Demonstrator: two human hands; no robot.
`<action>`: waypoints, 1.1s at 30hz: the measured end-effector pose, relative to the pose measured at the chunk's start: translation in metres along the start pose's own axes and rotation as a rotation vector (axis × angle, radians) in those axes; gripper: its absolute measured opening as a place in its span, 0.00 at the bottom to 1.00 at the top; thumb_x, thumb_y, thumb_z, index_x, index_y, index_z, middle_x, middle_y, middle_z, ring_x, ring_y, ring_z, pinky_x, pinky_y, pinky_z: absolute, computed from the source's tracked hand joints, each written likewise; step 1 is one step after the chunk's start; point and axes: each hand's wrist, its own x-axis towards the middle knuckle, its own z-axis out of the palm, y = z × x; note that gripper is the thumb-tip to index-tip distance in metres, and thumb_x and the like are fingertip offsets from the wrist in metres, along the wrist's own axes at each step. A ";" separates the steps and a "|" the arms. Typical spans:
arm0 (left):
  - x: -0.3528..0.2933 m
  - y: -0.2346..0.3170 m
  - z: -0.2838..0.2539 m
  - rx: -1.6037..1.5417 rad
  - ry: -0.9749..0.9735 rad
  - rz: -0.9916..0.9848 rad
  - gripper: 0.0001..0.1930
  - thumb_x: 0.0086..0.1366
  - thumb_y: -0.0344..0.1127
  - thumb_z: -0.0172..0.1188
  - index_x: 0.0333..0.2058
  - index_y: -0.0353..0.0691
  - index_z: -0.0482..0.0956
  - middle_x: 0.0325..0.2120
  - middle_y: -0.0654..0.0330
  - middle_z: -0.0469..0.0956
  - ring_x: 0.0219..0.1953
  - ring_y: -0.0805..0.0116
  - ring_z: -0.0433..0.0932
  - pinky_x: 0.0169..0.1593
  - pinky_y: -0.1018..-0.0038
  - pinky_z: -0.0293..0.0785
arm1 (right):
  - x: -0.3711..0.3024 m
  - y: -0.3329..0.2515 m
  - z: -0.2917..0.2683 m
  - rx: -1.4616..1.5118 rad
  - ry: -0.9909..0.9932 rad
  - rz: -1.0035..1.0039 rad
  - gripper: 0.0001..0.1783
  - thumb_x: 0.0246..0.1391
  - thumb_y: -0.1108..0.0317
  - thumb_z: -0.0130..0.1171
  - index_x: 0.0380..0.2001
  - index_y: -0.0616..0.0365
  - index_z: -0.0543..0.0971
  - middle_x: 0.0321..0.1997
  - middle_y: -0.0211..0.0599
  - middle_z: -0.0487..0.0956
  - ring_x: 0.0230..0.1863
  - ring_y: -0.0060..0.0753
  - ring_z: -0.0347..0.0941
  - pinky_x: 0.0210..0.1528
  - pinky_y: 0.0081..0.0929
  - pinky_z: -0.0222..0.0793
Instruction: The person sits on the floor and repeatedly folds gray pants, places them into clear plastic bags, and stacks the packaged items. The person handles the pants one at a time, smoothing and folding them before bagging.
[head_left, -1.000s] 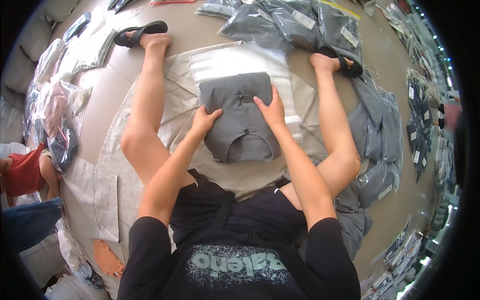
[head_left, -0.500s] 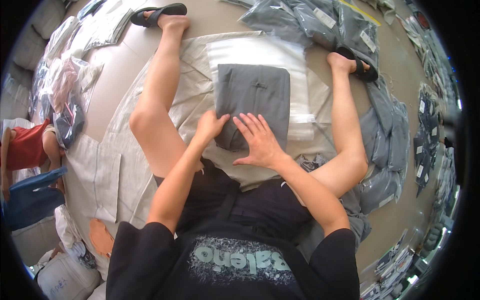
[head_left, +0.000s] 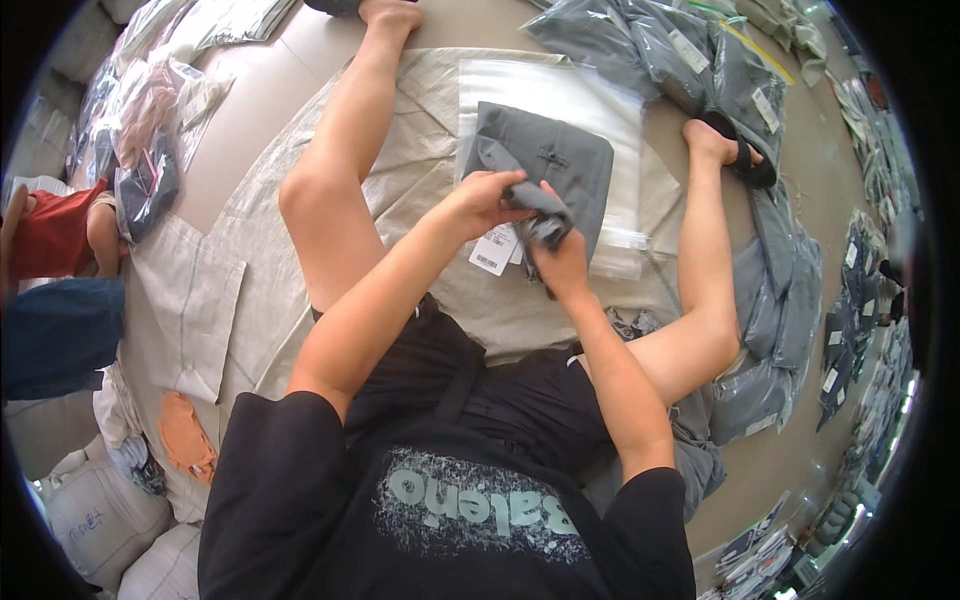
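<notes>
A folded grey garment (head_left: 580, 160) lies between my legs on a stack of clear plastic bags (head_left: 625, 215). Its near edge is lifted and bunched up between my hands. My left hand (head_left: 490, 203) pinches the bunched cloth from the left side. Closed round the same bunch from the right and below is my right hand (head_left: 560, 262). A white paper tag (head_left: 493, 250) with a barcode hangs out beneath the cloth, just under my left hand. Which part of the garment is bunched, I cannot tell.
Beige woven sheeting (head_left: 300, 150) covers the floor under me. Bagged grey garments (head_left: 660, 50) lie at the far right, more (head_left: 770, 310) beyond my right leg. At the left, a person in a red top (head_left: 55, 235) is beside dark blue cloth (head_left: 60, 335). White sacks (head_left: 105, 520) stand lower left.
My hands, earlier resting on the flat folded garment, now hold its near edge bunched and raised. The tag has come into sight. The whole view has shifted slightly.
</notes>
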 end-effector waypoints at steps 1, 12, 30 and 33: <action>-0.009 0.007 0.005 -0.083 -0.062 -0.051 0.16 0.77 0.43 0.60 0.48 0.33 0.79 0.42 0.49 0.82 0.42 0.55 0.86 0.48 0.59 0.89 | 0.004 0.018 -0.006 0.044 0.035 0.089 0.25 0.62 0.65 0.69 0.59 0.66 0.80 0.55 0.45 0.86 0.58 0.36 0.81 0.63 0.32 0.71; 0.010 -0.082 -0.016 1.641 0.651 0.674 0.28 0.55 0.53 0.78 0.40 0.33 0.81 0.40 0.43 0.85 0.46 0.44 0.84 0.50 0.54 0.80 | 0.021 0.028 -0.016 0.445 0.149 0.210 0.15 0.68 0.68 0.64 0.53 0.65 0.84 0.52 0.30 0.86 0.52 0.23 0.77 0.59 0.26 0.70; -0.006 0.071 -0.085 0.489 0.157 -0.093 0.15 0.77 0.39 0.63 0.51 0.32 0.81 0.38 0.58 0.86 0.35 0.71 0.87 0.31 0.74 0.84 | -0.018 -0.009 0.021 -1.067 -0.539 -0.292 0.51 0.49 0.31 0.69 0.75 0.30 0.68 0.84 0.38 0.57 0.86 0.52 0.39 0.81 0.75 0.29; -0.017 0.054 -0.076 0.178 0.132 -0.116 0.13 0.77 0.39 0.62 0.51 0.35 0.80 0.39 0.58 0.85 0.35 0.71 0.85 0.33 0.75 0.83 | -0.015 -0.016 0.018 -1.016 -0.525 -0.232 0.50 0.52 0.24 0.62 0.75 0.33 0.70 0.84 0.39 0.57 0.86 0.53 0.40 0.81 0.74 0.28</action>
